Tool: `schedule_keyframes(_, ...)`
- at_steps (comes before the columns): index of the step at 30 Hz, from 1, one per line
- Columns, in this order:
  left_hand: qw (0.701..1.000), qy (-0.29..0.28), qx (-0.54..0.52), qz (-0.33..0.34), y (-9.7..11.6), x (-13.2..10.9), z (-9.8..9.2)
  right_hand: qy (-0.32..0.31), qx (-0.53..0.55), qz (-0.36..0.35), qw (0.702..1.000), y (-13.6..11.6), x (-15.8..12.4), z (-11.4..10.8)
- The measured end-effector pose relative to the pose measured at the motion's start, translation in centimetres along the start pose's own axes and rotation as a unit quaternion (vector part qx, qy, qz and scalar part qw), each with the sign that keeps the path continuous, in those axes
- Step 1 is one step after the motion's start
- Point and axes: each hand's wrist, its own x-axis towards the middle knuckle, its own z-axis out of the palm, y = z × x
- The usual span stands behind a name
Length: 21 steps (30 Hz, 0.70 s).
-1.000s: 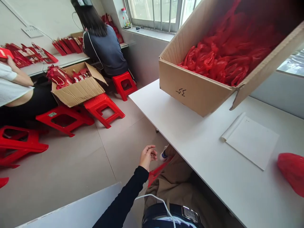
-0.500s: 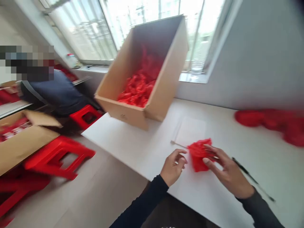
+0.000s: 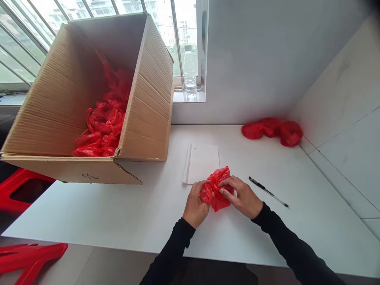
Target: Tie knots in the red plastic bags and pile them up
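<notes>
A crumpled red plastic bag (image 3: 217, 189) lies on the white table (image 3: 118, 209) in front of me, and both hands grip it. My left hand (image 3: 196, 205) is closed on its left side. My right hand (image 3: 243, 196) pinches its right side with bent fingers. Both arms wear black sleeves. Just behind the bag lies a white notepad (image 3: 202, 163).
A large open cardboard box (image 3: 89, 107) tilted toward me holds several red plastic bags (image 3: 102, 128). A black pen (image 3: 268, 192) lies right of my hands. More red bags (image 3: 273, 130) sit at the back right corner. A water bottle (image 3: 190, 69) stands on the windowsill. Red stools (image 3: 20, 190) are at the left.
My view has swung from the floor and co-workers to the table. My left hand rose from beside my knee and now both hands hold the red bag.
</notes>
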Motion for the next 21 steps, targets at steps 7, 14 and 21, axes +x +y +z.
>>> schedule_keyframes(7,0.999,0.016,0.031,0.022,-0.4,-0.2,-3.5,0.026,0.077,0.011,0.997,-2.5,0.9,0.5)
schedule_keyframes(14,0.991,-0.011,0.086,0.100,-0.7,0.4,-4.2,0.014,0.147,0.024,0.989,-3.3,1.9,1.5)
schedule_keyframes(21,0.984,0.010,0.102,0.148,-1.8,1.2,-4.4,0.039,0.187,0.057,0.980,-3.4,2.4,2.5)
